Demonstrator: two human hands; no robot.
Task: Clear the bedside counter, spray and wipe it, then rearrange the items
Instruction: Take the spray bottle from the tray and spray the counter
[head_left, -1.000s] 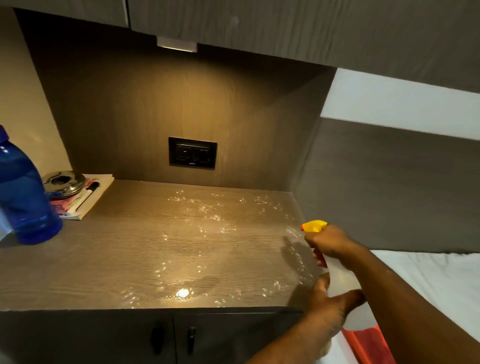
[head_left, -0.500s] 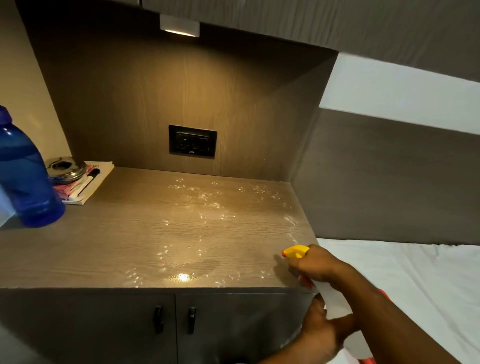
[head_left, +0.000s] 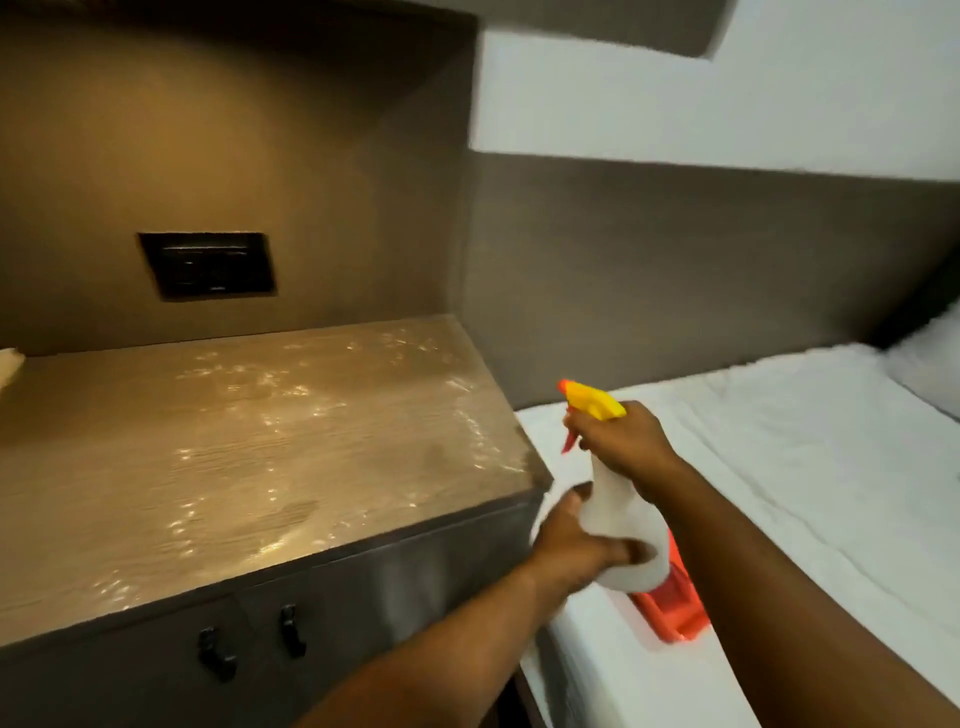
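The wooden bedside counter (head_left: 156, 467) fills the left half of the view, its top dotted with shiny spray droplets. A white spray bottle (head_left: 618, 514) with a yellow head and red trigger hangs over the bed's edge, just right of the counter's front corner. My right hand (head_left: 623, 447) grips its neck below the yellow head. My left hand (head_left: 576, 535) cups the bottle's base from the left. The nozzle points left towards the counter.
A black socket plate (head_left: 208, 265) sits in the back panel. Two dark cabinet handles (head_left: 249, 644) are under the counter. The white bed (head_left: 805, 467) lies to the right with an orange-red item (head_left: 675, 608) on its edge. A pale item's corner (head_left: 10, 364) shows at far left.
The view has swung right, so the blue bottle, tray and notepad have left the frame. Both hands have carried the spray bottle off the counter edge and over the bed.
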